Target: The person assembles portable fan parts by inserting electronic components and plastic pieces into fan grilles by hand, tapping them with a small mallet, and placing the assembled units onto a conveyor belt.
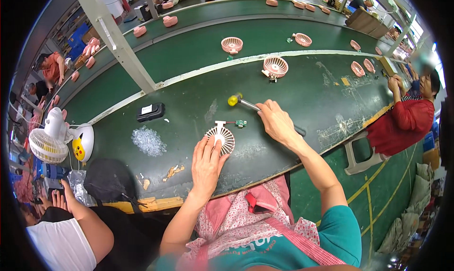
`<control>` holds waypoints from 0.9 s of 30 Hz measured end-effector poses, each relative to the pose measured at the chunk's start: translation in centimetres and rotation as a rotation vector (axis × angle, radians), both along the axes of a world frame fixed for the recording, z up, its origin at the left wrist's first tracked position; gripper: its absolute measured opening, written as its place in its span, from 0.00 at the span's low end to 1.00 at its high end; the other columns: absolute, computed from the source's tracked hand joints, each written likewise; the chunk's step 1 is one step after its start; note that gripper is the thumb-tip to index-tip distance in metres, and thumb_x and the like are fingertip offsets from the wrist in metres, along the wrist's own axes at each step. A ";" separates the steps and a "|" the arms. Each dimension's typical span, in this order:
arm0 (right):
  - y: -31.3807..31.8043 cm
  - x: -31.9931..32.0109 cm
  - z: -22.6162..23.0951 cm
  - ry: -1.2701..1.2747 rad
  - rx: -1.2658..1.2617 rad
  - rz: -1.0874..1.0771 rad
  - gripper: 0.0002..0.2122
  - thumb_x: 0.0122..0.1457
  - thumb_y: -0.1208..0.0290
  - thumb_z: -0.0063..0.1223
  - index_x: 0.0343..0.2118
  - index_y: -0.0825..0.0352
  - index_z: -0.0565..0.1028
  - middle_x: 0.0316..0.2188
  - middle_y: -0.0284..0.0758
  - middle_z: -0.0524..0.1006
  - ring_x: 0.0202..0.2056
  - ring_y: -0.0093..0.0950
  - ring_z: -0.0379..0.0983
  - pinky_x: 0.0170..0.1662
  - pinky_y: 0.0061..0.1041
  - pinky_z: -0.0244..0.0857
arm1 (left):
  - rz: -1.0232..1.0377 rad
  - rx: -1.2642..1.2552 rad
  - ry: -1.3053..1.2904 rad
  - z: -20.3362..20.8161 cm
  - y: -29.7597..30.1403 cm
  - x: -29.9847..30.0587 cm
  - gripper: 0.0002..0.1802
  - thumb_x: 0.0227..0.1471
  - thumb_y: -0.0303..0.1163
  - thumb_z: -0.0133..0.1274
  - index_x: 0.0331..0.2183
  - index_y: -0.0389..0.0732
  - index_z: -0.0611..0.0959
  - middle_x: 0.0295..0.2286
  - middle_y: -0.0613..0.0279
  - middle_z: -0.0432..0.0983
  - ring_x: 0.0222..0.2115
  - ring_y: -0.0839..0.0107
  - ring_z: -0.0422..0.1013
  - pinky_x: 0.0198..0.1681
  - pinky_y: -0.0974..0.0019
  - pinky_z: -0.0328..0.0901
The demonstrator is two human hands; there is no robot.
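The left forearm slants up toward 1 o'clock, its left hand (206,164) laid flat with fingers extended and unclenched over the lower-left part of the white round fan grille (227,138), which lies on the green workbench (265,160). From the other side, the right forearm angles toward 11 o'clock, and the right hand (275,121) wraps around the handle of a yellow-headed hammer (247,104), whose head points to 10 o'clock; a small green circuit board (241,124) sits at the grille's 2 o'clock.

On the surface (189,93) we have a fan cover (228,139) under our left fingers (207,151), a pile of bits (149,141) to its left, and a case (150,112) behind the pile.
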State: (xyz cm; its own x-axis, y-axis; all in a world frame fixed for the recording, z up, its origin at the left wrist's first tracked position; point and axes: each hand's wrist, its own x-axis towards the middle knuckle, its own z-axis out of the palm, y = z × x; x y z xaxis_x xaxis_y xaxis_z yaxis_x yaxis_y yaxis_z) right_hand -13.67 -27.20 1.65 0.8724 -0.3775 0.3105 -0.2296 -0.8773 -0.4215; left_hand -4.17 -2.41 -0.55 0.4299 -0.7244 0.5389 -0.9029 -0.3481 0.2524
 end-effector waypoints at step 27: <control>4.6 6.4 -0.2 -0.020 -0.007 0.392 0.08 0.58 0.71 0.55 0.40 0.66 0.80 0.35 0.36 0.75 0.41 0.36 0.68 0.46 0.34 0.60 | 0.481 0.079 -0.056 0.4 6.8 9.7 0.09 0.42 0.25 0.64 0.31 0.41 0.84 0.34 0.62 0.73 0.39 0.60 0.67 0.42 0.56 0.60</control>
State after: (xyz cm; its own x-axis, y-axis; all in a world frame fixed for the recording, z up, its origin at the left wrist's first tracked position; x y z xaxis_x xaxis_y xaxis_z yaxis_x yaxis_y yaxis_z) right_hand -7.32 -22.56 1.43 0.9439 -0.0146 0.3298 0.1316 -0.8996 -0.4164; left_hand 5.49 4.35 -0.16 0.6974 -0.4908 0.5223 -0.6468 -0.7449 0.1637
